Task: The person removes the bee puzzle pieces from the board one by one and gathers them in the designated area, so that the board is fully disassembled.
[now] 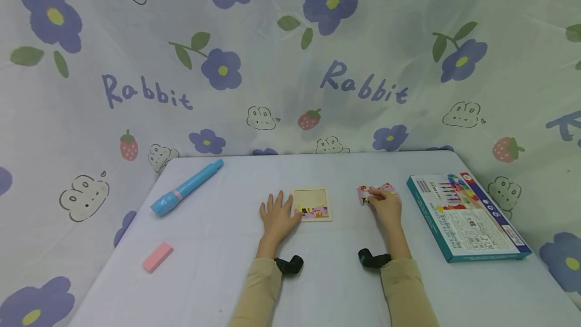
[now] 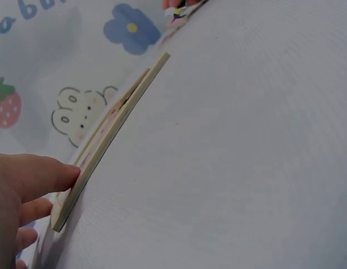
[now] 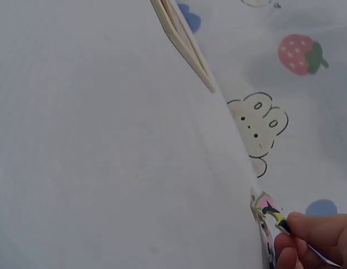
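Observation:
A square wooden puzzle board (image 1: pixel 310 189) lies mid-table, with a pink printed strip of puzzle (image 1: pixel 315 211) along the near side of its recess. At the board's left edge is my left hand (image 1: pixel 276 222), fingers spread, its thumb touching the frame. To the right, my right hand (image 1: pixel 388 209) pinches a colourful puzzle piece (image 3: pixel 265 203) between thumb and fingers. It is over a small group of pink printed puzzle pieces (image 1: pixel 362 193), partly hidden by the hand. In the left wrist view, the thumb (image 2: pixel 53 178) rests against the board's rim.
A boxed set (image 1: pixel 476 221) with a teal edge lies at the right. On the left are a blue tube-shaped object (image 1: pixel 190 185) with a pink band and a pink block (image 1: pixel 158 257). A patterned curtain (image 1: pixel 281 64) stands behind the white table (image 1: pixel 336 276).

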`<action>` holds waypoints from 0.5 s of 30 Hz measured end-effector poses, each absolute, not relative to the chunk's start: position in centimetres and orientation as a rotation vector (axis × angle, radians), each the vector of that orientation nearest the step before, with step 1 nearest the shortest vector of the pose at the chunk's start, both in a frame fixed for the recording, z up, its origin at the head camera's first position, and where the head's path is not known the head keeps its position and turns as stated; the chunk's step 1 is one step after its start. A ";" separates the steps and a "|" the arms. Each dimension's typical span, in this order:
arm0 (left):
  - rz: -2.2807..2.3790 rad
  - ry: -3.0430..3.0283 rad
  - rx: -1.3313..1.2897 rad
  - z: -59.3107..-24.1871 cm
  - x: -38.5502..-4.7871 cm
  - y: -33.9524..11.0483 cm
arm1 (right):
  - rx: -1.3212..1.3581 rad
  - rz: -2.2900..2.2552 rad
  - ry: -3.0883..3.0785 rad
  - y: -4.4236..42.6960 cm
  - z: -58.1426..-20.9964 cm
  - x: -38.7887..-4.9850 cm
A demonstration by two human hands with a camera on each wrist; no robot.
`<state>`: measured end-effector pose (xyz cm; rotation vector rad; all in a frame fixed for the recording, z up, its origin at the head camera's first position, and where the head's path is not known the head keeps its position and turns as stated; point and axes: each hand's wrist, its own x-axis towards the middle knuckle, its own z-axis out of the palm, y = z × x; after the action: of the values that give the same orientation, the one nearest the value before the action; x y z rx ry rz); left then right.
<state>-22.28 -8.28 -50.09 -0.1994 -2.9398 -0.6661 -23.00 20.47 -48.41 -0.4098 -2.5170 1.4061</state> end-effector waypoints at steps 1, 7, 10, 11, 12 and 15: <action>-0.663 -2.939 -0.200 -50.1 -22.3 -8.3 | -0.420 1.390 -2.527 20.5 -48.4 -23.0; -0.651 -2.939 -0.197 -50.2 -22.3 -8.3 | -0.466 1.302 -2.577 20.7 -48.5 -22.9; -0.651 -2.942 -0.193 -50.2 -22.3 -8.2 | -0.466 1.252 -2.597 20.7 -48.5 -23.0; -0.653 -2.942 -0.192 -50.2 -22.3 -8.2 | -0.465 1.237 -2.604 20.7 -48.5 -23.0; -0.653 -2.942 -0.192 -50.3 -22.3 -8.2 | -0.466 1.226 -2.613 20.6 -48.5 -23.0; -0.659 -2.939 -0.191 -50.3 -22.4 -8.3 | -0.457 1.206 -2.628 20.6 -48.3 -23.1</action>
<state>-22.38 -8.26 -50.34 -0.1915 -2.9392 -0.6589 -23.06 20.56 -48.35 -0.4568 -2.6277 1.2057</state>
